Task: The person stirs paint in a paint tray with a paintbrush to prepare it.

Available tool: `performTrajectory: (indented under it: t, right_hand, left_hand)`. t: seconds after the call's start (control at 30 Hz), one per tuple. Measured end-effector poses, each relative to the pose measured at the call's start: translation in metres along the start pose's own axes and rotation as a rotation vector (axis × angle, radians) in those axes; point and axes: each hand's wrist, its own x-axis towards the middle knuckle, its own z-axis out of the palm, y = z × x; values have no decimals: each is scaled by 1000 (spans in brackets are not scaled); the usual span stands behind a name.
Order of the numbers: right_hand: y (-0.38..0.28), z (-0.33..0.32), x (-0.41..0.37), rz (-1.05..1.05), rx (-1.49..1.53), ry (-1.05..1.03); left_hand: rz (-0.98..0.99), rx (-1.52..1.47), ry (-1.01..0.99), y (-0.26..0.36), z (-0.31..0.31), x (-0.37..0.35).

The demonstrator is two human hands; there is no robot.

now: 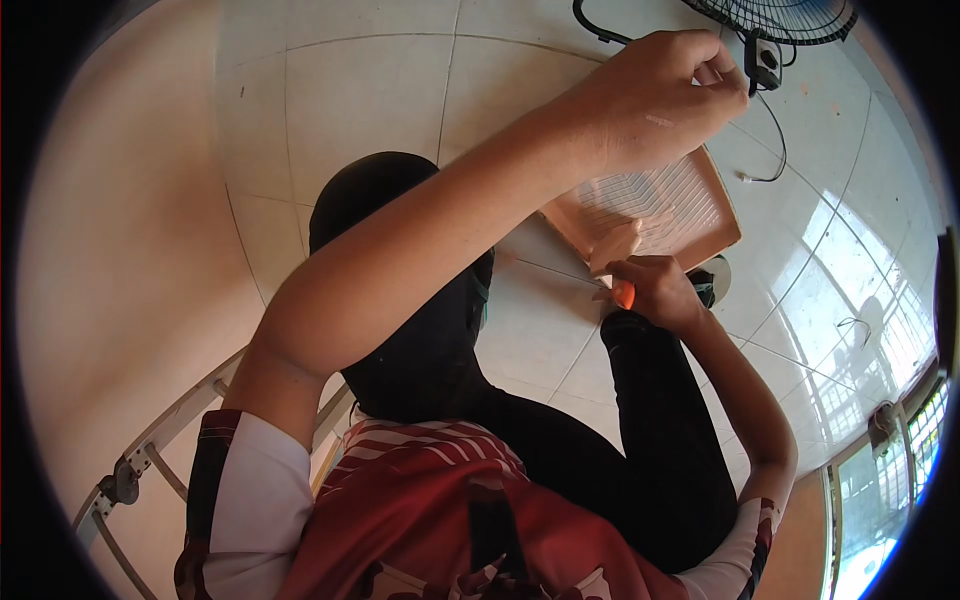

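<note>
My left hand [680,95] is raised at the upper right, over the far edge of a paint tray. Its fingers are curled together, and what they hold, if anything, cannot be made out. Lower down, my right hand [658,288] is closed round a tool with an orange handle [623,293], beside the tray's near edge. A pinkish, paint-coated piece [615,248] lies just beyond that hand, over the near part of the tray. The tray [722,205] has a ribbed inside smeared with pinkish paint, and my left forearm and hand cover part of it.
A fan [785,18] with a black stand and a cable [783,150] is at the top right. A metal ladder [165,470] leans at the lower left near the wall [130,250]. My black-clad knees flank the tiled floor [545,320]. A window is at the lower right.
</note>
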Motion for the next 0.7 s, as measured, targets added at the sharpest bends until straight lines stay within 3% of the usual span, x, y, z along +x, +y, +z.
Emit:
performTrajectory:
  t: [0.23, 0.7]
  right_hand:
    - [-1, -2, 14, -28, -2, -106]
    - [-12, 27, 49, -112, -39, -98]
  left_hand:
    - [-3, 30, 24, -1, -14, -2]
    - [-33, -49, 43, 5, -21, -7]
